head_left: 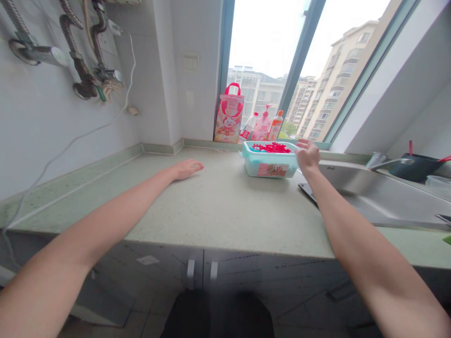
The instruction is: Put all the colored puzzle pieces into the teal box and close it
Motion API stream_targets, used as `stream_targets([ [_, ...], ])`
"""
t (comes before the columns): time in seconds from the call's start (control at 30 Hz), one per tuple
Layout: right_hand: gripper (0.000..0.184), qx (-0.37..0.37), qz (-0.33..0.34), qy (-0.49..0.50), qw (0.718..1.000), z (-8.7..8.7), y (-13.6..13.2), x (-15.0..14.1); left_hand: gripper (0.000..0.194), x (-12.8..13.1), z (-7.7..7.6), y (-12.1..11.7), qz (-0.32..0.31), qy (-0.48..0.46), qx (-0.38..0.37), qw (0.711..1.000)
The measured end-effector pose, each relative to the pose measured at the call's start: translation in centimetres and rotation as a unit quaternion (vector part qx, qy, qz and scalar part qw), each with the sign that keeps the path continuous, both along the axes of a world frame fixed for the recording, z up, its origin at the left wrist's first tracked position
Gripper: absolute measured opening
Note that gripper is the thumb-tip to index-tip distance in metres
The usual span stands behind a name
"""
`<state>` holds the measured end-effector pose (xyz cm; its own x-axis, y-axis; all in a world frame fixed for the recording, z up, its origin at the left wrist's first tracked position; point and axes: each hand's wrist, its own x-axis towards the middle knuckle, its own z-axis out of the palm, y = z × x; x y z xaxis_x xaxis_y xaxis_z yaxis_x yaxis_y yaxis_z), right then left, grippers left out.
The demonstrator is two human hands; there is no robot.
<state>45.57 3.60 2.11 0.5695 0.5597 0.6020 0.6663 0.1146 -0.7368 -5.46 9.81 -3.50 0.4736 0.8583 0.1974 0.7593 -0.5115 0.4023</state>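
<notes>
A mint-green plastic storage box [252, 165] with a picture label on its front is at the back of the countertop, close to the window. Red and teal plastic pieces [277, 148] show above its rim; their exact kind is too small to tell. At the box's right end, my right hand [308, 154] has its fingers curled round the edge, partly hidden behind the box. My left hand [186, 169] lies on the countertop [225, 206] to the left of the box, apart from it, with fingers stretched out and nothing held.
A dark flat device [307, 193] lies by the edge of the steel sink [362, 197], under my right forearm. On the windowsill stand a pink bag [229, 119], a pump bottle [262, 126] and an orange-capped bottle [276, 126]. A white cable [73, 141] hangs along the left wall.
</notes>
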Motion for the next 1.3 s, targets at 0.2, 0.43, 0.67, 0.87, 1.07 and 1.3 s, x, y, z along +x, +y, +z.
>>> stream_targets([
  [0.2,0.043,0.01,0.13,-0.094,0.987,-1.0,0.4,-5.0,0.062,-0.2,-0.3,0.4,0.019,-0.137,-0.022,0.99],
  [0.43,0.045,-0.018,0.175,-0.149,0.973,-1.6,0.3,-7.5,0.094,-0.2,0.1,-0.2,0.011,-0.292,0.011,0.956],
  [0.67,0.061,-0.006,0.347,-0.143,0.927,-1.6,-1.6,-11.6,0.087,1.5,2.1,-1.3,-0.004,-0.441,-0.018,0.897],
  [0.87,0.084,-0.004,0.477,-0.095,0.874,-2.9,-0.9,-13.9,0.071,-0.6,3.9,-1.8,0.039,-0.508,-0.105,0.854],
  [1.07,0.078,-0.11,0.257,-0.227,0.933,-6.7,2.0,-7.8,0.072,-1.0,4.5,-2.4,0.038,-0.504,-0.137,0.852],
  [1.3,0.076,-0.228,0.071,-0.301,0.923,-8.4,4.2,-6.1,0.083,-0.7,5.7,-3.4,0.044,-0.479,-0.174,0.859],
])
